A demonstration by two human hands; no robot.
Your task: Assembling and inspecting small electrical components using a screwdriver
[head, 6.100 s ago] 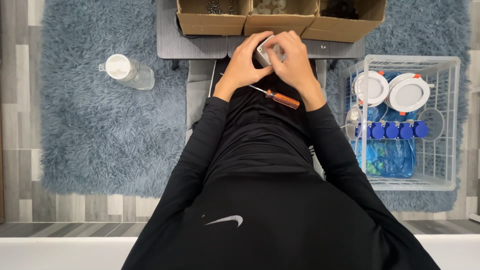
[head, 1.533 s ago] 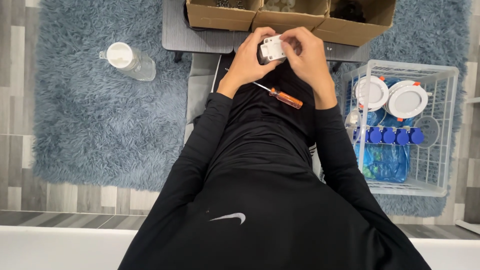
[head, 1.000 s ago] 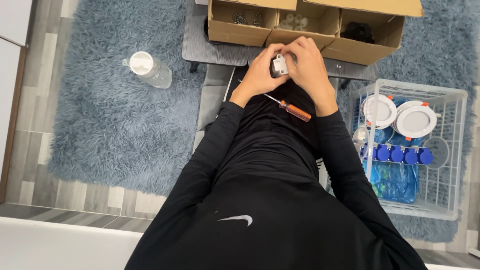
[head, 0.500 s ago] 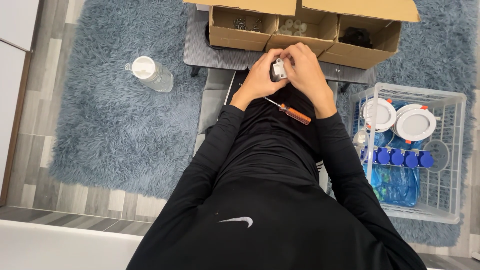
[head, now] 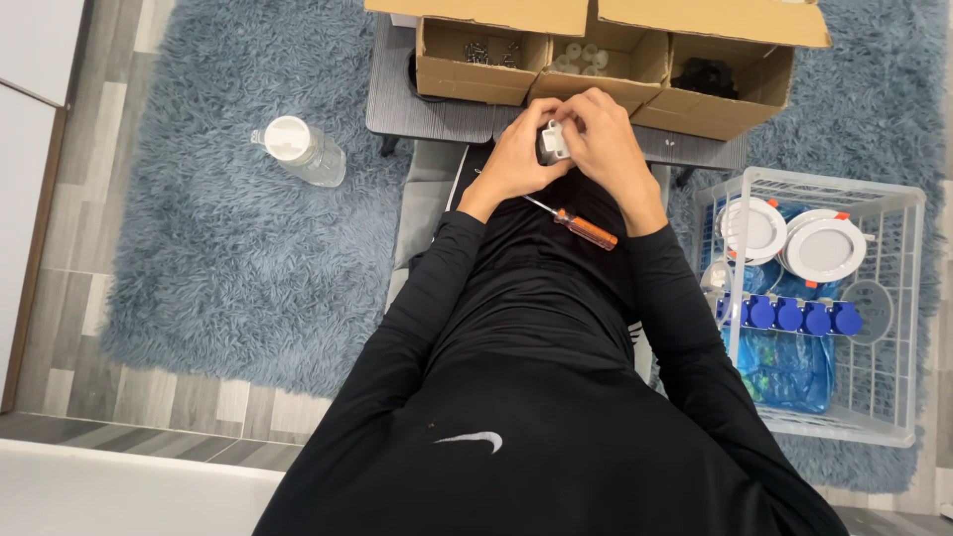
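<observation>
small white part (head: 553,141) mostly hidden by fingers (shape unclear); cardboard boxes (head: 596,40) cut off at top edge

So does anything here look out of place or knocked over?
Two small things. A clear plastic bottle lies on its side on the blue rug, away from everything else. A screwdriver rests loose on the person's lap while both hands hold a small white part. Nothing looks spilled or broken.

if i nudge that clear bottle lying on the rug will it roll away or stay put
The clear bottle lies on its side and looks round, so it could roll. The shaggy blue rug would probably stop it quickly. It looks like thin plastic with little inside, so likely light and easy to lift, though the contents are hard to tell.
</observation>
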